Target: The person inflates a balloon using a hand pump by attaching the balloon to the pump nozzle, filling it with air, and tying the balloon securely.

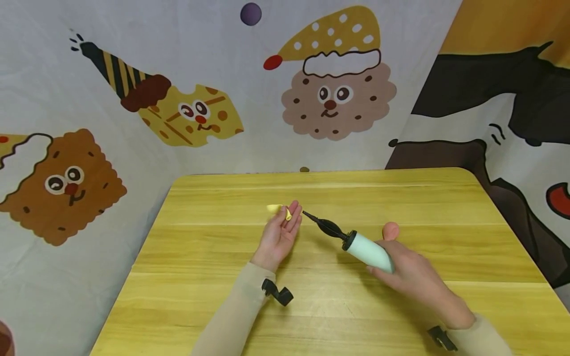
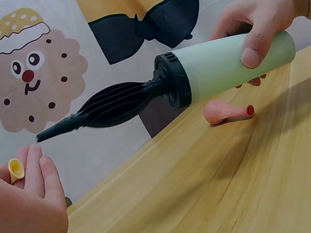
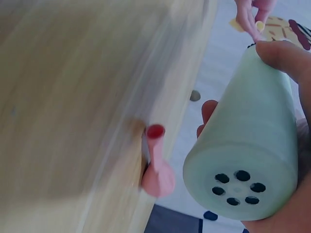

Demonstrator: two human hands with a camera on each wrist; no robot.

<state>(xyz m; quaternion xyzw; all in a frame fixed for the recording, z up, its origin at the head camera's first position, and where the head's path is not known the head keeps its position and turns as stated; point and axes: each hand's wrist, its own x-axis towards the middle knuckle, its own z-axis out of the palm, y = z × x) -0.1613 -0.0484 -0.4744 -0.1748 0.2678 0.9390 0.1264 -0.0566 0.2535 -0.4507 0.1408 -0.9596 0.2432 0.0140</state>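
Observation:
A limp yellow balloon (image 1: 288, 215) is pinched between the thumb and fingers of my left hand (image 1: 278, 238), its open neck facing the pump. My right hand (image 1: 411, 269) grips the pale green barrel of a balloon pump (image 1: 368, 252). The pump's black nozzle (image 2: 114, 104) points at the left fingertips, close to the balloon's mouth but apart from it. In the right wrist view the barrel's holed end (image 3: 238, 187) faces the camera. On the table beyond the right hand lies a flat pink balloon (image 2: 224, 111), partly hidden by that hand in the head view.
Both hands are above a wooden table (image 1: 200, 296) with rounded far corners. Behind it hangs a white cloth (image 1: 249, 99) printed with cartoon biscuits. Black wrist mounts (image 1: 277, 292) sit on both sleeves.

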